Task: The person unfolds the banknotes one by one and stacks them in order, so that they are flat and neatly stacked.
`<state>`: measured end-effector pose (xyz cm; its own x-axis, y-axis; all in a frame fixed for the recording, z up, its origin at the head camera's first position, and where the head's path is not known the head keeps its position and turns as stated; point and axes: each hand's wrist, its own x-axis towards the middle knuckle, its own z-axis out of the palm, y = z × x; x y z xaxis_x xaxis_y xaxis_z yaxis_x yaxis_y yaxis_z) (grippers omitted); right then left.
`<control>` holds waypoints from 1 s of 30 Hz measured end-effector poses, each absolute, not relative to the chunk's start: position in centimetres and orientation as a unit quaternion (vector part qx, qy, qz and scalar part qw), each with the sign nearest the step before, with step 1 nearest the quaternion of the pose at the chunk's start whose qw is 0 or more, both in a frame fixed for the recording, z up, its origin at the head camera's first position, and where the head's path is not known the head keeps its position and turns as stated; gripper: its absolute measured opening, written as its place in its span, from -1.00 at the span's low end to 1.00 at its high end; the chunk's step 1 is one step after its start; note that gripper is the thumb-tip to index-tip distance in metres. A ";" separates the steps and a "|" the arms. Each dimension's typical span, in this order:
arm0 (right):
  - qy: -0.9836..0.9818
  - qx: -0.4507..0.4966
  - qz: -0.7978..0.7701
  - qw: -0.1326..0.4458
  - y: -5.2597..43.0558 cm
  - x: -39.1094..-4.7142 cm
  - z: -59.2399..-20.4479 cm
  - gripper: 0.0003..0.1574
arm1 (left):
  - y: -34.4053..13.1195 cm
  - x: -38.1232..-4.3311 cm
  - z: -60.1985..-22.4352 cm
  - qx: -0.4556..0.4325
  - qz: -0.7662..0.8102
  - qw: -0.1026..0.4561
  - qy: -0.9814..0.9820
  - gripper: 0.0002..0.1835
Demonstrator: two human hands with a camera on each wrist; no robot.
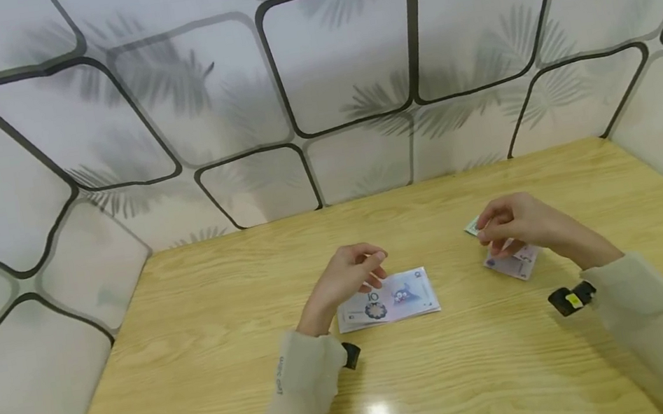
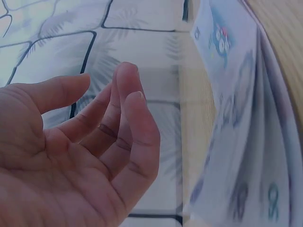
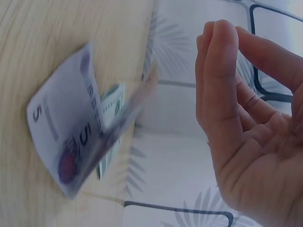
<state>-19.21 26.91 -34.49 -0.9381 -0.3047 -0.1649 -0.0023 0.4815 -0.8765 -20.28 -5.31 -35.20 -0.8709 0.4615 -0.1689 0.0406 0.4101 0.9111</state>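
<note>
A small stack of play-looking banknotes [image 1: 408,301] lies on the table, its top note showing a 10 and a blue cartoon figure. My left hand [image 1: 348,279] hovers over the stack's upper left part, fingers loosely bent and holding nothing. In the left wrist view the stacked notes [image 2: 232,99] fan slightly apart beside that hand. On the right, a creased purple note marked 5 [image 3: 64,118] stands half folded, with a green note [image 3: 112,105] partly hidden behind it. Above these two, my right hand [image 1: 518,223] has loosely curved fingers with nothing between them.
The wooden table [image 1: 236,390] meets a patterned cloth backdrop [image 1: 342,57] at its back and sides. Black wrist cameras sit at both cuffs, the right camera [image 1: 572,300] standing out beside the sleeve.
</note>
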 end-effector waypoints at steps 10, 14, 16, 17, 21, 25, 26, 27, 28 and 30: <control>0.863 -0.080 -0.482 0.127 28.8 -18.7 -34.9 -0.61 | -3.0 -20.1 -35.9 0.164 0.535 0.220 0.799 -0.64; 0.874 -0.080 -0.466 0.117 29.7 -18.7 -34.9 -0.60 | -1.9 -20.1 -36.2 0.162 0.541 0.229 0.793 -0.65; 0.876 -0.082 -0.462 0.112 30.1 -18.6 -34.9 -0.62 | -1.4 -20.1 -36.5 0.161 0.545 0.233 0.789 -0.66; 0.876 -0.082 -0.462 0.109 30.2 -18.5 -35.0 -0.63 | -1.2 -20.0 -36.7 0.161 0.547 0.236 0.787 -0.66; 0.881 -0.085 -0.458 0.082 30.6 -18.0 -35.3 -0.67 | -0.3 -19.6 -37.2 0.158 0.556 0.248 0.777 -0.66; 0.888 -0.095 -0.446 0.059 30.8 -18.1 -35.6 -0.68 | 0.4 -19.6 -37.3 0.158 0.561 0.247 0.774 -0.69; 0.890 -0.097 -0.442 0.056 30.8 -18.1 -35.7 -0.68 | 0.6 -19.6 -37.3 0.159 0.561 0.245 0.774 -0.70; 0.893 -0.099 -0.436 0.055 30.9 -18.1 -35.7 -0.68 | 0.7 -19.7 -37.2 0.159 0.561 0.246 0.775 -0.71; 0.895 -0.100 -0.430 0.057 30.9 -18.2 -35.7 -0.68 | 0.9 -19.7 -37.2 0.160 0.561 0.246 0.775 -0.72; 0.901 -0.108 -0.416 0.064 31.0 -18.2 -35.7 -0.62 | 1.3 -19.8 -37.1 0.156 0.560 0.247 0.775 -0.74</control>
<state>-18.19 31.05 -35.74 -0.9686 -0.2473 -0.0250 -0.1413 0.6308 -0.7629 -19.78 1.27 -37.06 -0.8286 0.5195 -0.2085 -0.0343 0.3246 0.9452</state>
